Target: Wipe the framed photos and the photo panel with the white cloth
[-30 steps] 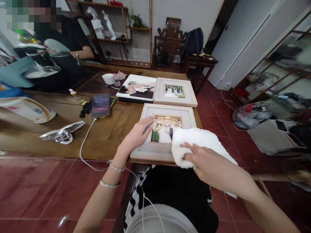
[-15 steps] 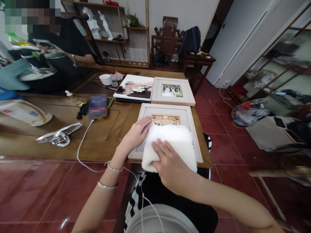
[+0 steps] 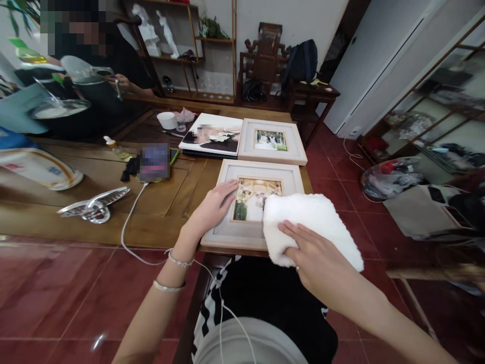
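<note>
"What's hidden?"
"The near picture frame's (image 3: 248, 228) right near corner, under the cloth (image 3: 308, 212)."
"Cut off?"
"The packet (image 3: 38, 164), at the left edge. The phone's (image 3: 154, 164) screen is blurred."

Left hand (image 3: 212, 208) flat on framed photo (image 3: 250, 201), right hand (image 3: 312, 253) holding white cloth (image 3: 308, 215)
</note>
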A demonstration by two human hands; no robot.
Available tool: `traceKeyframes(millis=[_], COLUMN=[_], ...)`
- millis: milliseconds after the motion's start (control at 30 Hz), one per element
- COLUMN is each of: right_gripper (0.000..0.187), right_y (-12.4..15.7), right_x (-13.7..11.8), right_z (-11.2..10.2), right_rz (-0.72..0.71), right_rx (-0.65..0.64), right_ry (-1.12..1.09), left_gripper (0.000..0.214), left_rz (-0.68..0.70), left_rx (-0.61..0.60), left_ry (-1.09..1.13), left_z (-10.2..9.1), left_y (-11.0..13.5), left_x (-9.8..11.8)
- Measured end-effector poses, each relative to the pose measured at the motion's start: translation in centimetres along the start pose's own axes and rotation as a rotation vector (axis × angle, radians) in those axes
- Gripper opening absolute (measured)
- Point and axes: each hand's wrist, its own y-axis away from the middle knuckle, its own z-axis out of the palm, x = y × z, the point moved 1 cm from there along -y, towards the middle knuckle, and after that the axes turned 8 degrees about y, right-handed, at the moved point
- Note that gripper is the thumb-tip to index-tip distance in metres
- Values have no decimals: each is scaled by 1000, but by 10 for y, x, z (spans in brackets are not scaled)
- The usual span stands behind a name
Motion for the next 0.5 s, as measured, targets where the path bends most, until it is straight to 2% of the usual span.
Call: traceKeyframes(millis=[200, 367, 500], right_gripper=[42, 32, 27], right_y=[-4, -29, -53], right_x=[-4, -26, -43], right_z=[8, 16, 18], right_rz=[-1, -31, -126], right_rx=[25, 82, 97], right_ry=[-54, -63, -77], left_gripper=[40, 39, 41], left_rz=[13, 14, -12], left_rx=[1, 10, -3], left_ry=[-24, -16, -12], left_z=[2, 3, 0], left_y=[1, 0, 0], left_x=[-4, -3, 1])
